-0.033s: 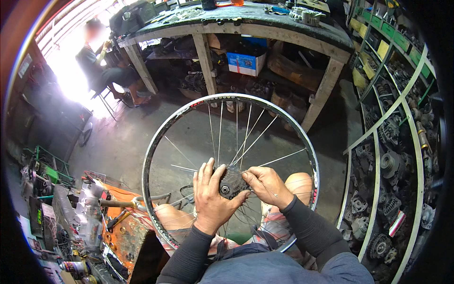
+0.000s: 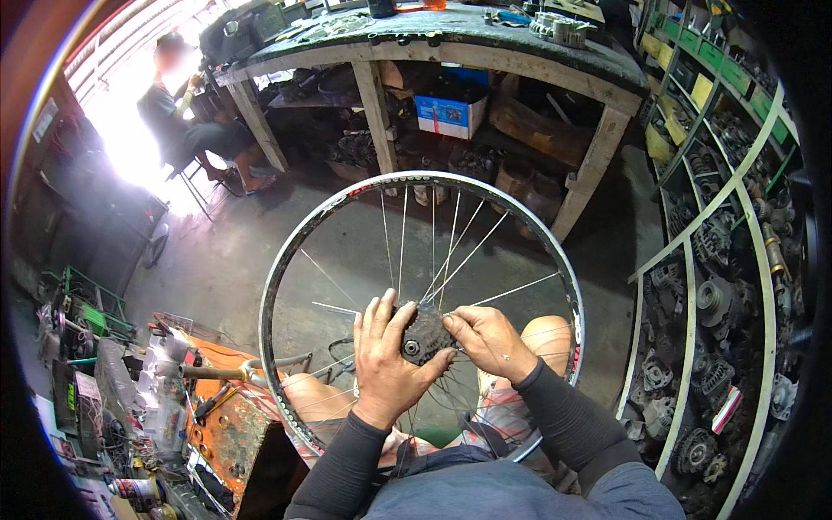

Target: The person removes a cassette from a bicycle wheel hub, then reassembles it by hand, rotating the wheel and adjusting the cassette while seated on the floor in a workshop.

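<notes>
A bicycle wheel (image 2: 286, 227), with a dark rim, a pale edge and thin spokes, leans across my lap without a tyre. A greasy, blackened sprocket cassette (image 2: 425, 329) sits at its hub, facing up toward me. My left hand (image 2: 378, 368) rests along the cassette's left side, fingers stretched out and thumb reaching its lower edge. At the right edge of the cassette, my right hand (image 2: 492, 340) is closed, thumb and forefinger pinched together. Whatever lies in that pinch is too small to make out.
A workbench (image 2: 485, 56) stands ahead, with a blue-and-white box (image 2: 451, 114) below it. Shelves of metal parts (image 2: 712, 299) line the right. Tools and clutter surround an orange worn surface (image 2: 227, 438) at left. A person (image 2: 186, 130) sits at the far left.
</notes>
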Demonstrator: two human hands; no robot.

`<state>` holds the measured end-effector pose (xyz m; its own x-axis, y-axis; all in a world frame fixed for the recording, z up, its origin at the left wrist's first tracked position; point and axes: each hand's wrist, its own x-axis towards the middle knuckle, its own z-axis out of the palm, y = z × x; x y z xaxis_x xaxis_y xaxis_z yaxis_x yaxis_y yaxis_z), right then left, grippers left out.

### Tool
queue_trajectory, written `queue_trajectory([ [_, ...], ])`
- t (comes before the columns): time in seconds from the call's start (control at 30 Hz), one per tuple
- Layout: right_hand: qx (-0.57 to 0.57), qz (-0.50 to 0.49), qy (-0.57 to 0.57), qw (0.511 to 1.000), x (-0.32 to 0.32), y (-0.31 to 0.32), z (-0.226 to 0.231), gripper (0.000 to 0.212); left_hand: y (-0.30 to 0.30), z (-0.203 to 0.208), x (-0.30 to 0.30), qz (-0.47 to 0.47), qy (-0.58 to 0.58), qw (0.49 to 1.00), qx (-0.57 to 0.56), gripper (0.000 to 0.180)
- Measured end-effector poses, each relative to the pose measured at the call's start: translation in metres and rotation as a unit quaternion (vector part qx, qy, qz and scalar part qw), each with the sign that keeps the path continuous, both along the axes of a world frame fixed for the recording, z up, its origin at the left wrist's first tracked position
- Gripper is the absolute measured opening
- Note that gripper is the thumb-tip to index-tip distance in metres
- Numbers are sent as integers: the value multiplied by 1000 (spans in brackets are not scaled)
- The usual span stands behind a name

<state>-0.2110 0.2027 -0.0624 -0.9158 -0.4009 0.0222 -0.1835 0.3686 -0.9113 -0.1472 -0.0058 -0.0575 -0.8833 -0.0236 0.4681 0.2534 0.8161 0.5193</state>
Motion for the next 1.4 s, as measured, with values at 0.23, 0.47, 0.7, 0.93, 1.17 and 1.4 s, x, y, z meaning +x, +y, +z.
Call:
queue_trajectory([
  [0.23,40,40,9,998,-13,-7,-1,48,-3,-4,-7,-23,3,1000,-16,79],
  [0.47,2,19,-23,1000,-13,-9,-16,51,-12,-9,-22,-83,2,997,1,80],
  [0.7,-9,28,-42,999,-6,-5,-13,52,-17,-10,-24,-119,19,993,-7,83],
  [0.93,-13,30,-46,998,-4,-4,-18,52,-19,-10,-24,-129,13,992,-4,85],
  [1.17,-13,29,-29,999,-9,-8,-22,53,-18,-9,-22,-101,19,995,-3,88],
  [1.4,-3,35,-49,998,-7,-2,-14,50,-16,-1,-15,-92,18,996,-2,89],
])
